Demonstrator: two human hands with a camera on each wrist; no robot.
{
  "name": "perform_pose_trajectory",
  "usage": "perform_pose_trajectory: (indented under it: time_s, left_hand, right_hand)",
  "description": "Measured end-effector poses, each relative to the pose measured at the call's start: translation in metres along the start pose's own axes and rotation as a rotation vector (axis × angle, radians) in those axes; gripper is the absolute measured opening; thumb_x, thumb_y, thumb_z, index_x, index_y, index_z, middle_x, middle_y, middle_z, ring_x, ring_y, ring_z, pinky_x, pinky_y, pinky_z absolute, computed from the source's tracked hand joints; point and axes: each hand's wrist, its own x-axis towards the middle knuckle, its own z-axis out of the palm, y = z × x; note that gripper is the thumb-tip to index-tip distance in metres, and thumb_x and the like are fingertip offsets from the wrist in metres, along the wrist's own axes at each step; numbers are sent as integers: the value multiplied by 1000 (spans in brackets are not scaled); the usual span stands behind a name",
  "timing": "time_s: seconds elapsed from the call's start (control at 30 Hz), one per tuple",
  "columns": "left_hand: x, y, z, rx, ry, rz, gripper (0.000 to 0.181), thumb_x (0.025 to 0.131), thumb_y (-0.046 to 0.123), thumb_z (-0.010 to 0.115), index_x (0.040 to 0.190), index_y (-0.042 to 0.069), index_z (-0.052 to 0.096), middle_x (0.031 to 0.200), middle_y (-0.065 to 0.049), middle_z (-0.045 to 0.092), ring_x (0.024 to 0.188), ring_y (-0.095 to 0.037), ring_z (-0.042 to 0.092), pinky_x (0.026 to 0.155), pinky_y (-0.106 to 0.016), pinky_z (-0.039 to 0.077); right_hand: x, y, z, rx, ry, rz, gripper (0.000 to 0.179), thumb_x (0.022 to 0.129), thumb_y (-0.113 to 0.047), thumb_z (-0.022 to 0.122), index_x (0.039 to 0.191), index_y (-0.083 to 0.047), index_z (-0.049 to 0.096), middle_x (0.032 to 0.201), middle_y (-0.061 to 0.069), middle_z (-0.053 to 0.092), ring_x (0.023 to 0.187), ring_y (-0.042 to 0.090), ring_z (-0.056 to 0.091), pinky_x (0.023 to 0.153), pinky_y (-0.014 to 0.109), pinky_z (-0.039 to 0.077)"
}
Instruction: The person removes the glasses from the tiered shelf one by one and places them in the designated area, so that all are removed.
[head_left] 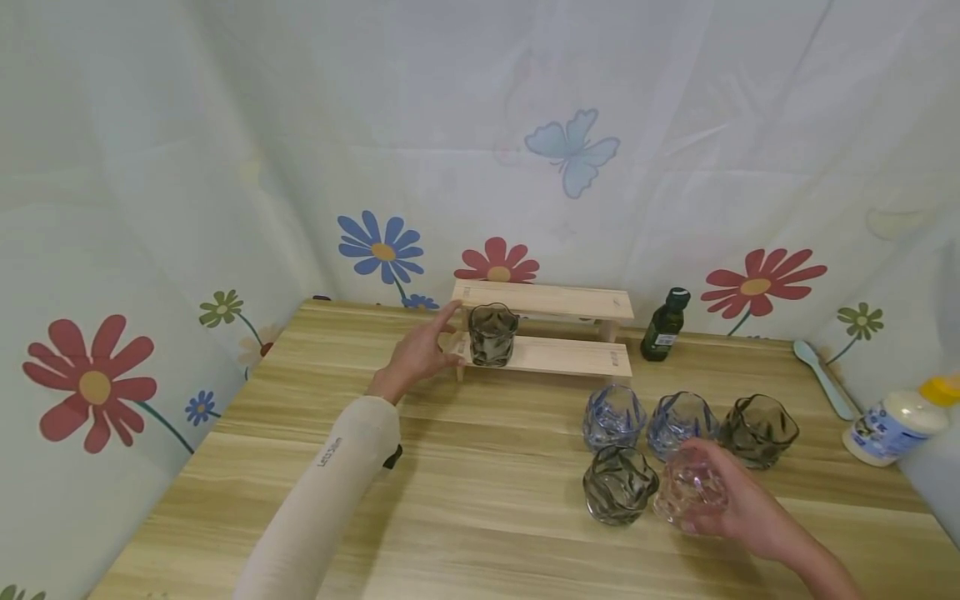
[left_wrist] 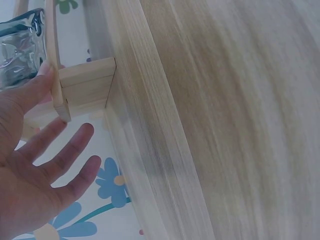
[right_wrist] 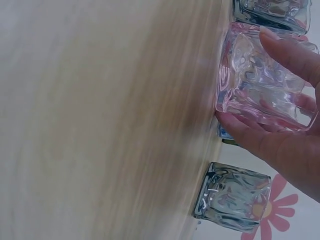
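Observation:
At the left end of a two-tier wooden shelf (head_left: 555,357) is my left hand (head_left: 416,354), its fingers spread and largely straight. The thumb lies by the lower board, close to a smoky grey glass (head_left: 491,337) standing on it; the left wrist view shows the fingertips near the board's end (left_wrist: 61,102). My right hand (head_left: 738,504) holds a pink-tinted glass (right_wrist: 260,75), thumb on one side and fingers curled round the other. Around that glass stand a dark grey glass (head_left: 618,487), two bluish glasses (head_left: 613,421) and another grey glass (head_left: 759,433).
Behind the glasses, right of the shelf, stands a small dark green bottle (head_left: 665,327). A pale blue spoon (head_left: 823,379) and a white bottle with a yellow cap (head_left: 896,427) are at the right edge. A flowered curtain (head_left: 420,125) hangs behind the wooden table (head_left: 480,517).

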Motion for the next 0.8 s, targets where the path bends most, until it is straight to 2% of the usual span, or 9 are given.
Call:
perform_pose_trajectory:
  time_s: [0.2, 0.3, 0.43, 0.5, 0.53, 0.63, 0.8]
  left_hand:
    - [1, 0, 1, -7, 1, 1, 102, 81, 30, 84, 158, 37, 18, 141, -8, 61, 90, -27, 71, 85, -49, 54]
    - [1, 0, 1, -5, 4, 1, 102, 81, 30, 84, 158, 37, 18, 141, -8, 62, 92, -28, 71, 86, -50, 54]
    - [1, 0, 1, 0, 3, -1, 102, 81, 30, 84, 158, 36, 18, 141, -8, 62, 94, -30, 71, 86, -50, 54]
    - [1, 0, 1, -1, 1, -1, 102, 81, 30, 84, 158, 36, 19, 141, -9, 62, 96, -30, 71, 86, -50, 54]
    - [1, 0, 1, -2, -1, -2, 102, 81, 30, 84, 158, 36, 19, 141, -9, 62, 96, -31, 71, 86, -51, 54]
    - [1, 0, 0, 0, 1, 0, 102, 81, 30, 84, 158, 36, 18, 141, -9, 62, 101, -32, 70, 87, -51, 54]
    - [0, 0, 0, 1, 8, 2, 101, 81, 29, 84, 159, 34, 19, 140, -9, 62, 111, -36, 66, 90, -54, 53]
  right_hand:
    - [-2, -1, -5, 42, -36, -1, 100, 67, -2, 89, 147, 5, 29, 125, 33, 53, 104, -5, 56, 68, 27, 59]
    - [-5, -4, -14, 8, -74, 31, 105, 71, -10, 88, 152, 3, 23, 132, 35, 48, 112, 19, 62, 71, 32, 60]
    - [-8, -11, -30, 0, -139, 103, 110, 75, -15, 87, 157, -1, 14, 145, 39, 34, 120, 59, 48, 76, 50, 59]
    - [-8, -15, -40, 12, -180, 154, 109, 80, -16, 84, 158, -3, 9, 146, 41, 30, 120, 64, 44, 77, 57, 57]
    - [-8, -17, -44, 15, -201, 172, 108, 82, -15, 81, 158, -3, 6, 145, 42, 29, 119, 65, 44, 76, 60, 55]
    - [-5, -24, -59, -47, -228, 206, 104, 88, -17, 76, 159, -6, 2, 141, 42, 36, 117, 62, 50, 76, 60, 54]
    - [8, -32, -75, -143, -200, 172, 101, 90, -21, 75, 160, -10, 3, 137, 36, 45, 116, 55, 56, 78, 50, 56]
